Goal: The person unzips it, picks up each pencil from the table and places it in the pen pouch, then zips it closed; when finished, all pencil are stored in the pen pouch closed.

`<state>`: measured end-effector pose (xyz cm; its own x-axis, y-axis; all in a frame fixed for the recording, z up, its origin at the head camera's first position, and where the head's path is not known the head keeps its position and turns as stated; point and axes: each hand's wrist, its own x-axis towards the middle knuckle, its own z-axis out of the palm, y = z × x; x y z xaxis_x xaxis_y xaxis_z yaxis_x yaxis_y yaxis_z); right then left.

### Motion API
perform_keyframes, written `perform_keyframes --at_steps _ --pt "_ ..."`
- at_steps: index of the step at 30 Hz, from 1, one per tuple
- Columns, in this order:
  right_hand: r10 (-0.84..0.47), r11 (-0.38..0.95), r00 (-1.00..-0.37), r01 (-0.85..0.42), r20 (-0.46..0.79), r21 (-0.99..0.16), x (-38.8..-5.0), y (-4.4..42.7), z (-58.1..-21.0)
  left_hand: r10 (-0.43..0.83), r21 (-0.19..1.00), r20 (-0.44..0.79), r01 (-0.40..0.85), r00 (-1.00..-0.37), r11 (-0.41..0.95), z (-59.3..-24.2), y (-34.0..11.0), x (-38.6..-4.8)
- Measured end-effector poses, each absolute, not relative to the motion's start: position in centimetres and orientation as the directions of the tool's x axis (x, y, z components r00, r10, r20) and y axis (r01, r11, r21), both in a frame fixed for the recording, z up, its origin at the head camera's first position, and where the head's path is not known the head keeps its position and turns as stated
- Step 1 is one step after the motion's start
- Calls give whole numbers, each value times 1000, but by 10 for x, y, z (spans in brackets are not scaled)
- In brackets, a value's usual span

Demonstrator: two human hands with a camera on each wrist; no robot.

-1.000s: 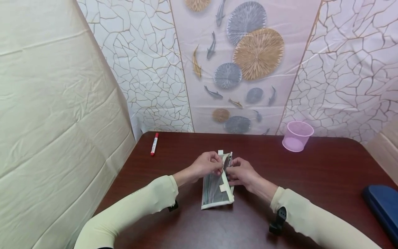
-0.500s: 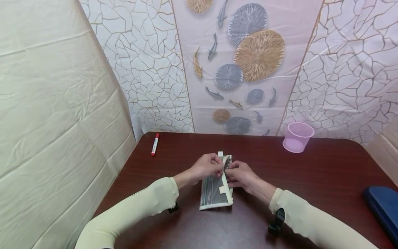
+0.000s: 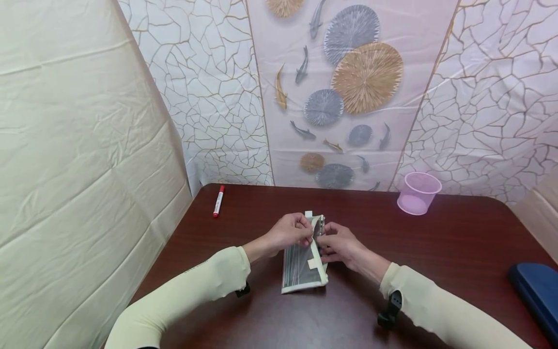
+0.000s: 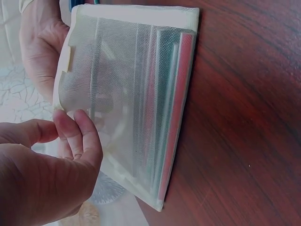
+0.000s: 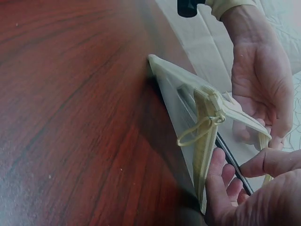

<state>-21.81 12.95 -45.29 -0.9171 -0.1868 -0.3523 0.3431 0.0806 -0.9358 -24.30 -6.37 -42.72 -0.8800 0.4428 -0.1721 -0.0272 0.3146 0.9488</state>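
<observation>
A see-through mesh zip pencil case [image 3: 301, 266] with cream trim stands tilted on the table, its zip side parted. In the left wrist view, red and dark green sticks show through the mesh [image 4: 117, 70]. My left hand [image 3: 291, 230] pinches the case's upper edge between thumb and fingertips. At the opening, my right hand [image 3: 342, 246] holds a slim dark pen [image 5: 230, 157] between thumb and fingers. Part of that pen lies inside the case, and its end is hidden by my fingers. A cream zip-pull loop [image 5: 193, 134] hangs at the near corner.
A red-and-white marker [image 3: 219, 201] lies at the back left of the dark wooden table [image 3: 261, 198]. A pink mesh cup [image 3: 418, 194] stands at the back right. A dark blue case [image 3: 536, 295] sits by the right edge. Patterned cloth hangs behind.
The pen stuck out above the case a second ago; it now sits lower within the opening. Both hands have stayed nearly in place, still on the pencil case and pen.
</observation>
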Motion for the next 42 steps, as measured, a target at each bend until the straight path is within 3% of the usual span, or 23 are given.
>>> perform_keyframes --at_steps 24,33,42 --pt "-249 193 -887 347 -388 -918 -224 130 -457 460 954 -178 -38 -870 297 -431 -66 -240" --pt "-260 328 -937 141 -233 -934 -229 172 -448 440 958 -168 -42 -882 283 -428 -64 -242" --pt "-331 574 -935 -93 -127 -813 -224 225 -445 441 953 -166 -29 -882 302 -428 -65 -243"
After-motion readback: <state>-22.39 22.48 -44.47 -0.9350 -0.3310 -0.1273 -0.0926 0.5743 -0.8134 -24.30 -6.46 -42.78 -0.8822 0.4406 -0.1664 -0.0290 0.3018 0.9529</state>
